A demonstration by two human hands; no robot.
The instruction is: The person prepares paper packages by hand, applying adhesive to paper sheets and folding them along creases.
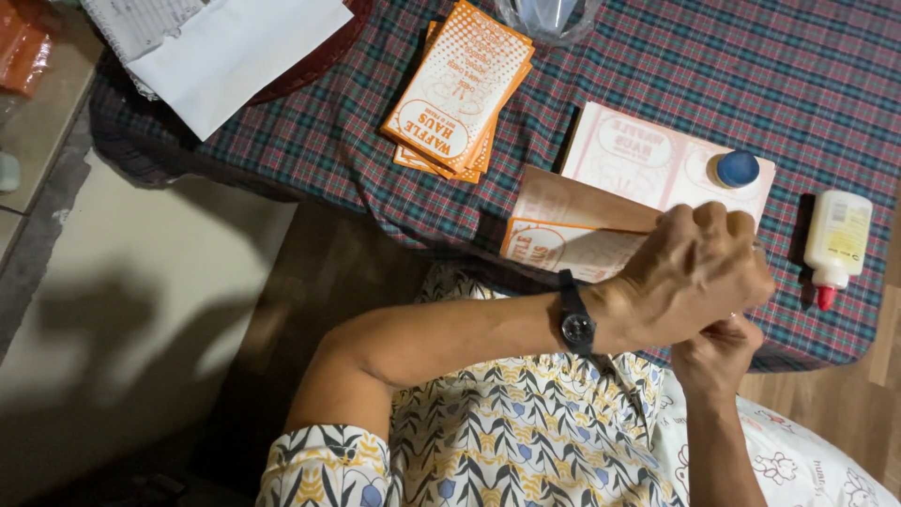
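Fingers of our left hand curl into a loose fist over the paper sleeve, which lies just beyond them at the table's near edge, its long axis running left-right. Our right hand sits beneath, pinching something we cannot make out.

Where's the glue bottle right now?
In the head view, the white glue bottle lies on the plaid tablecloth at the far right, red tip toward the person, just right of the pale printed sheet with the blue cap.
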